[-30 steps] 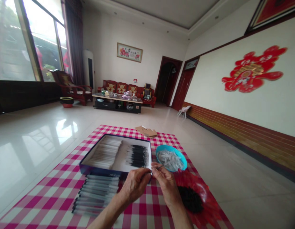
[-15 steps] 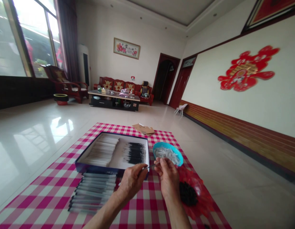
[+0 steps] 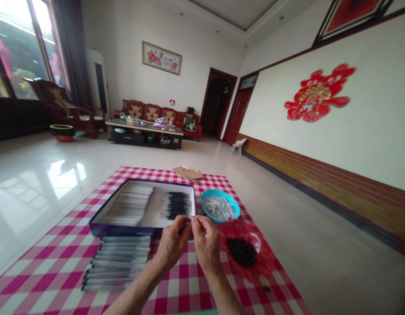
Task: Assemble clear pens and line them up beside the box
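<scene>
Over the near right edge of the shallow blue box [image 3: 113,229], my left hand [image 3: 173,241] and my right hand [image 3: 206,239] meet fingertip to fingertip. The left is closed around a thin dark pen part, now mostly hidden by its fingers. The right is pinched, and whatever lies in it is too small to make out. Inside the box are a row of whitish tubes [image 3: 130,203] and a batch of thin black pen parts [image 3: 178,205]. Several translucent pens with dark ends [image 3: 119,262] lie side by side in front of it.
A turquoise bowl [image 3: 235,215] of small clear pieces stands right of the box. Nearer is a red petal-shaped dish [image 3: 263,258] with small black pieces. Brown cardboard [image 3: 189,174] lies at the far edge of the checked tablecloth [image 3: 176,284]. A low table [image 3: 143,138] stands beyond.
Both hands have come together, closing the gap where the thin dark part showed between them. The right hand has moved off the turquoise bowl's front. The camera view has turned slightly right.
</scene>
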The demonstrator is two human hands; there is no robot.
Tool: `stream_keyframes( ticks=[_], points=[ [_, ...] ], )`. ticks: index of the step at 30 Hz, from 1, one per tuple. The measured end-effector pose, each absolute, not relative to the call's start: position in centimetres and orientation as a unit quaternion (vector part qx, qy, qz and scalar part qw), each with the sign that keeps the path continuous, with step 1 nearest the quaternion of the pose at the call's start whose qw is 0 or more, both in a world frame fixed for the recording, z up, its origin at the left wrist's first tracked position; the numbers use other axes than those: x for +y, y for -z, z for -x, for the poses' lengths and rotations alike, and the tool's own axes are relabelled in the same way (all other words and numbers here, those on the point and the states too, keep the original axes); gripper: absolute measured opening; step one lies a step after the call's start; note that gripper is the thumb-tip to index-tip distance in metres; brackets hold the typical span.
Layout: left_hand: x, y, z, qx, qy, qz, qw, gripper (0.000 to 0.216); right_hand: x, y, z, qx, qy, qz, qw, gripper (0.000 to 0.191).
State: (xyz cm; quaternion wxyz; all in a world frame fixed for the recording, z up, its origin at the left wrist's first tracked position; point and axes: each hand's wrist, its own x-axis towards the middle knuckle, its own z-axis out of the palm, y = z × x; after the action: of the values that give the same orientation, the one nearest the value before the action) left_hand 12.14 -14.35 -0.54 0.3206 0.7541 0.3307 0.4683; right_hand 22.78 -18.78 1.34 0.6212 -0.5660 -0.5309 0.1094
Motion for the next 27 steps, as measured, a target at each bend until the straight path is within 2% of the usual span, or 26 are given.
stream_keyframes(
  ticks=[4,8,13,16,20,27],
  points=[
    [-14.6,0.6,-12.1,0.317,-0.454,-0.768,0.322,0.01,-20.9,-2.8,-25.1,-0.612,-0.084,0.582,0.53,0.023],
    [-15.1,0.5,-12.2,0.303,-0.435,-0.787,0.315,0.008,-23.3,-3.8,-30.2,-0.61,-0.096,0.66,0.428,0.021],
    [-15.3,0.3,-12.4,0.289,-0.43,-0.792,0.324,0.006,-25.1,-2.8,-36.3,-0.621,-0.121,0.727,0.266,0.019],
    [-15.3,0.5,-12.6,0.281,-0.435,-0.792,0.323,0.006,-25.4,-1.7,-37.5,-0.631,-0.146,0.735,0.2,0.023],
    [-15.4,0.8,-12.7,0.274,-0.429,-0.797,0.326,0.007,-25.2,-0.8,-37.0,-0.636,-0.131,0.738,0.184,0.029],
    [-15.6,1.3,-13.0,0.265,-0.417,-0.8,0.34,0.009,-24.6,0.2,-36.8,-0.636,-0.1,0.743,0.183,0.026]
  ],
)
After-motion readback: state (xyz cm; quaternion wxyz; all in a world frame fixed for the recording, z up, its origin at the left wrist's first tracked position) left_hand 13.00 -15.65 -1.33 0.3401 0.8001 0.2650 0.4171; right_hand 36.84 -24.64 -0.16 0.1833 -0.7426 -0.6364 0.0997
